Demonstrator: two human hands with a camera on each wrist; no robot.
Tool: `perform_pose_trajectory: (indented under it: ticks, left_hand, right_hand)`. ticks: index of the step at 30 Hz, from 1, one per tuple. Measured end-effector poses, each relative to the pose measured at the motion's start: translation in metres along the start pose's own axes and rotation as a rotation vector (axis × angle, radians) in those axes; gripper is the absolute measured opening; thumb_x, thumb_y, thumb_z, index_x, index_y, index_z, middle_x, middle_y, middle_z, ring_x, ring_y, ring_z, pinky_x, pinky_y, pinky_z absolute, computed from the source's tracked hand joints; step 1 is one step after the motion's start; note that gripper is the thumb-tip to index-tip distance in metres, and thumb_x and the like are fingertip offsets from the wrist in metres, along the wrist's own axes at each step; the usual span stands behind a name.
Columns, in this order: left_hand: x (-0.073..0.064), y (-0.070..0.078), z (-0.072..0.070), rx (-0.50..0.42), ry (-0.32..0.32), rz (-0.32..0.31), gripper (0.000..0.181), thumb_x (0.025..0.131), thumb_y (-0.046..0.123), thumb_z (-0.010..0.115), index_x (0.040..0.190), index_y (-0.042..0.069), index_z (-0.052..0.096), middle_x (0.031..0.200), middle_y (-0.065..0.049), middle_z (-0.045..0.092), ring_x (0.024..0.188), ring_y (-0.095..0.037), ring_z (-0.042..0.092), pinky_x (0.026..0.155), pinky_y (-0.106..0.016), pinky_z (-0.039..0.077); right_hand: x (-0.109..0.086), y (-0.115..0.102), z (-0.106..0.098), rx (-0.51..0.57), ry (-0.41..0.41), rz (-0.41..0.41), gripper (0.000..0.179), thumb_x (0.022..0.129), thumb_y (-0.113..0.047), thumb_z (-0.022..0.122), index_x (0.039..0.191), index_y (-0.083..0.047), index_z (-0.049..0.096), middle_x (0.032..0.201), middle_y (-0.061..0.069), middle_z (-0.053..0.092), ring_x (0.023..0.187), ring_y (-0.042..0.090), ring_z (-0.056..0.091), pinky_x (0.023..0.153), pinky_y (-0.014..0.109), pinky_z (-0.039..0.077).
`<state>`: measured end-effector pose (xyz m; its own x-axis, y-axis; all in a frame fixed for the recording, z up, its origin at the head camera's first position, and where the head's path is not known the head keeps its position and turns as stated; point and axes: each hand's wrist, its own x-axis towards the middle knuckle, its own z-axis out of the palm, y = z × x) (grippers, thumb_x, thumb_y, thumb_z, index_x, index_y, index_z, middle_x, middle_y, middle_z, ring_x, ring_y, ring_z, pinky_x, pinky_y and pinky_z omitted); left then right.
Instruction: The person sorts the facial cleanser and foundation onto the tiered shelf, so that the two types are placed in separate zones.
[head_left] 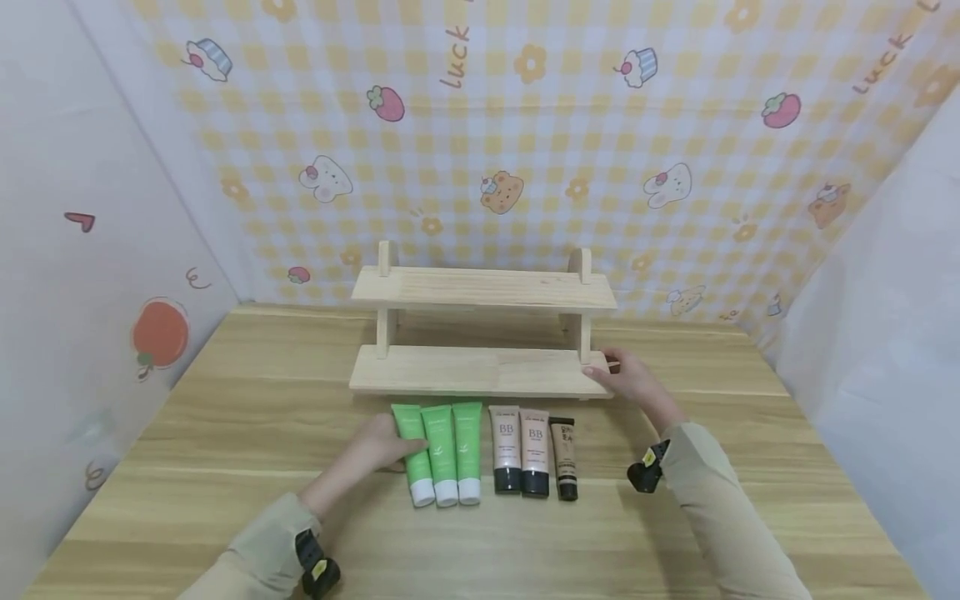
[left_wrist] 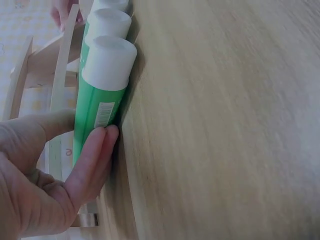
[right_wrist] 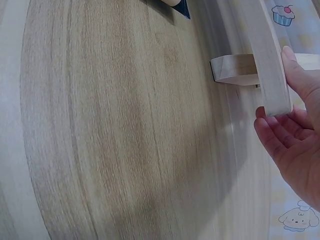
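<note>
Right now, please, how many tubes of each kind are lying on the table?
Green white-capped tubes: 3
Beige black-capped BB tubes: 2
Slim tan black-capped tube: 1
Total: 6

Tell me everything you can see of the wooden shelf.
The wooden shelf is pale and grained, apparently unpainted, with a long, flat upper board and a similar lower board. Two side supports join them, their rounded tops rising above the upper board. It stands upright on the table, behind the tubes and in front of the checked backdrop. The right hand grips the lower board's right end, thumb on top.
</note>
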<state>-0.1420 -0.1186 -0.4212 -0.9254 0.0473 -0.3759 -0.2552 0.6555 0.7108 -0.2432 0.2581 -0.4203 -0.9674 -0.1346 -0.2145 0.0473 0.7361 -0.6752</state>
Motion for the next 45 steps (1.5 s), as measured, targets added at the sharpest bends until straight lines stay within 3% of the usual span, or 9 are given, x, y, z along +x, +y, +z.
perform_pose_trajectory:
  ticks: [8, 17, 26, 35, 45]
  left_hand:
    - [0.003, -0.005, 0.000, 0.013, -0.005, -0.033, 0.027, 0.078, 0.023, 0.069, 0.087, -0.001, 0.059, 0.072, -0.009, 0.061, 0.052, -0.015, 0.058, 0.050, -0.024, 0.053]
    - [0.001, -0.012, 0.001, -0.112, 0.010, 0.009, 0.025, 0.079, 0.016, 0.068, 0.086, -0.006, 0.060, 0.074, -0.013, 0.064, 0.052, -0.014, 0.060, 0.052, -0.027, 0.056]
    - [-0.001, -0.013, -0.004, -0.130, -0.021, 0.009, 0.028, 0.080, 0.021, 0.068, 0.084, -0.006, 0.059, 0.074, -0.013, 0.064, 0.056, -0.014, 0.062, 0.057, -0.029, 0.056]
    - [-0.007, -0.006, -0.020, -0.044, -0.059, 0.017, 0.049, 0.081, 0.030, 0.067, 0.101, -0.013, 0.054, 0.085, -0.019, 0.066, 0.069, -0.021, 0.067, 0.071, -0.037, 0.057]
    - [-0.009, 0.007, -0.030, -0.071, -0.072, 0.050, 0.060, 0.082, 0.027, 0.066, 0.115, -0.018, 0.045, 0.099, -0.027, 0.063, 0.075, -0.025, 0.067, 0.079, -0.041, 0.056]
  right_hand:
    - [0.001, 0.002, 0.002, 0.020, 0.002, 0.005, 0.071, 0.088, -0.041, 0.056, 0.137, 0.005, 0.031, 0.134, 0.028, 0.041, 0.120, 0.041, 0.045, 0.095, 0.044, 0.048]
    - [0.001, 0.000, 0.000, 0.020, -0.016, 0.018, 0.073, 0.087, -0.044, 0.056, 0.137, 0.004, 0.031, 0.133, 0.028, 0.042, 0.121, 0.040, 0.044, 0.097, 0.045, 0.046]
    - [0.000, -0.001, -0.002, 0.007, -0.014, 0.023, 0.072, 0.089, -0.041, 0.055, 0.137, 0.005, 0.030, 0.134, 0.029, 0.041, 0.121, 0.041, 0.043, 0.097, 0.046, 0.045]
    - [0.002, -0.004, -0.002, 0.026, -0.033, 0.039, 0.075, 0.088, -0.044, 0.055, 0.139, 0.004, 0.027, 0.136, 0.028, 0.038, 0.123, 0.041, 0.041, 0.099, 0.046, 0.044]
    - [0.001, -0.004, -0.003, 0.044, -0.048, 0.047, 0.075, 0.088, -0.042, 0.055, 0.140, 0.004, 0.024, 0.135, 0.029, 0.038, 0.121, 0.041, 0.043, 0.098, 0.045, 0.045]
